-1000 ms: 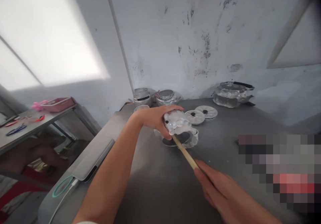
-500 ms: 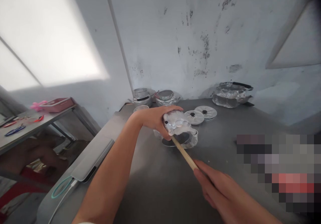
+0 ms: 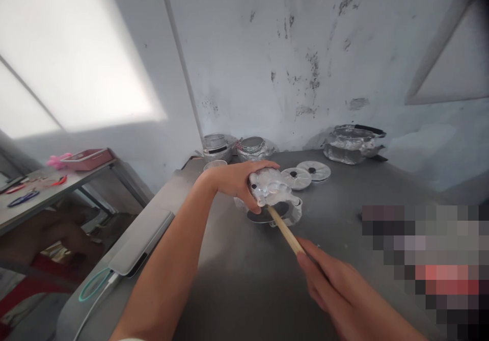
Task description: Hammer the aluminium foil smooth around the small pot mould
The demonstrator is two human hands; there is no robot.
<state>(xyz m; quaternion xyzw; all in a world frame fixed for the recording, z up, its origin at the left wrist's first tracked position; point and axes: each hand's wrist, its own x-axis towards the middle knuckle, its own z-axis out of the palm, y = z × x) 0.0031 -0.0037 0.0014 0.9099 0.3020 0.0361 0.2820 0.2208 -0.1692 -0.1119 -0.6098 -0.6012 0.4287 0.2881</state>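
Observation:
My left hand (image 3: 233, 180) is closed over a shiny foil-covered piece (image 3: 272, 188), holding it just above a foil ring with a dark disc (image 3: 280, 212) on the grey metal table (image 3: 237, 280). My right hand (image 3: 340, 290) grips a thin wooden stick (image 3: 286, 231). The stick's far tip touches the underside of the foil piece near its front edge.
Two flat round foil lids (image 3: 305, 174) lie behind the foil piece. Foil-wrapped pots (image 3: 353, 143) and small tins (image 3: 216, 146) stand against the stained wall. A grey slab with a teal cable (image 3: 130, 249) lies at the table's left edge. A side table (image 3: 42, 188) holds scissors and a pink tray.
The stick and my right hand shifted slightly to the right; its tip now sits a little lower on the foil piece. My left hand stays in place.

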